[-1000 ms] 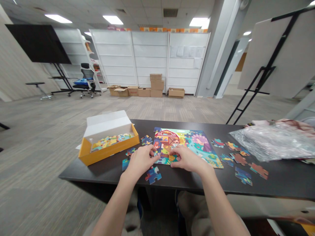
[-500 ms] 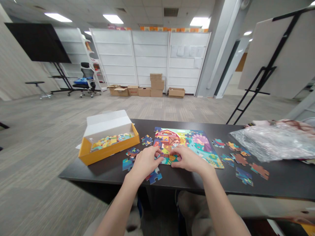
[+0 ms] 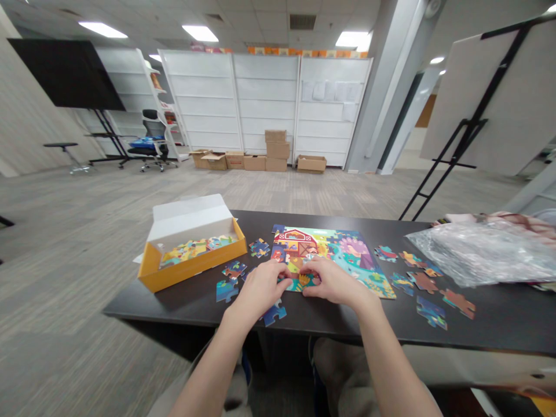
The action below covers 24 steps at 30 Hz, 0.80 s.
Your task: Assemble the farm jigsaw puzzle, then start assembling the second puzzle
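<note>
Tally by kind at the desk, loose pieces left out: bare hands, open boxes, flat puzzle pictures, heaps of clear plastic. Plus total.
Bare hands: 2 (left hand, right hand)
Open boxes: 1 (yellow box)
Flat puzzle pictures: 1 (farm puzzle)
Heaps of clear plastic: 1 (clear plastic)
Total: 5

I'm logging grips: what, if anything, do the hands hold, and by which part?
That cannot be told: the left hand and right hand curl over the puzzle, hiding any hold.
</note>
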Available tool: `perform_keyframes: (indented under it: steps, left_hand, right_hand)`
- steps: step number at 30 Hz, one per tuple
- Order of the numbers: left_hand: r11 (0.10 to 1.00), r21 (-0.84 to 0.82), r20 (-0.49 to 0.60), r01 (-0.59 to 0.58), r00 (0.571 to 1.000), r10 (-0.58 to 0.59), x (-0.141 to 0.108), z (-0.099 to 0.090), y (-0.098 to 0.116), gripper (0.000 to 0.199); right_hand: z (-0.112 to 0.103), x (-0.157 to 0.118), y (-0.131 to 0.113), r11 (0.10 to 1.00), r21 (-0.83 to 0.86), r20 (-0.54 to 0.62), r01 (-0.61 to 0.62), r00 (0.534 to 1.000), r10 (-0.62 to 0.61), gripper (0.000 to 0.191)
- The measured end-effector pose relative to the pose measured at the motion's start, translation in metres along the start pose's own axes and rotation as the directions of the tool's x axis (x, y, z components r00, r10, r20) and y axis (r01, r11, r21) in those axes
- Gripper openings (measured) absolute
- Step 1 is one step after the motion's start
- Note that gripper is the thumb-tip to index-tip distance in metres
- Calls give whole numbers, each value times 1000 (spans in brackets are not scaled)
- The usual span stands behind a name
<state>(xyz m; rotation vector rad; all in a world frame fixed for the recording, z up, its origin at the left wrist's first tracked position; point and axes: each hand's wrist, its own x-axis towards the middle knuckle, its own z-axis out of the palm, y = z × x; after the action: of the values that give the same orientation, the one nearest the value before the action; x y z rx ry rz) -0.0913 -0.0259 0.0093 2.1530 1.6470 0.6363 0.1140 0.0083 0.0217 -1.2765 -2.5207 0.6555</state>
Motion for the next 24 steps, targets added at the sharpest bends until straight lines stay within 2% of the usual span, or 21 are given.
perform_keyframes:
  steps: [3,7,11,15,19,22,24]
  left_hand:
    - [992,-125,-15,-29,1000,27,2,-5,-12,16]
    - [983,-185,-109,19,993,-40,1,-22,-31,22]
    - [983,-176,-27,44,998,-49,-5,-36,-41,25]
    - [992,-122,51,29,998,-23,-10,-35,-40,36]
    - [997,-82,54,-4,999,8,-10,-30,-36,38]
    - [997,-73,59,-10,998,14,-9,-28,-33,37]
    - [997,-79,64,-7,998,12,-8,-28,-31,36]
  right_hand:
    - [0,0,3,1000,12,0,4,1000,-4,39]
    - [1,-1,9,999,39,-6,6,1000,-5,38]
    - [3,-1,9,999,53,-10,-6,1000,6,38]
    - [-5,-6,9,995,98,-19,-14,1000,16,42]
    - [-30,-23,24,988,151,-182,-13,982,41,34]
    - [-49,-38,43,985,143,-336,-94,932,138,29]
    - [-56,-46,53,979,155,-383,-133,905,183,31]
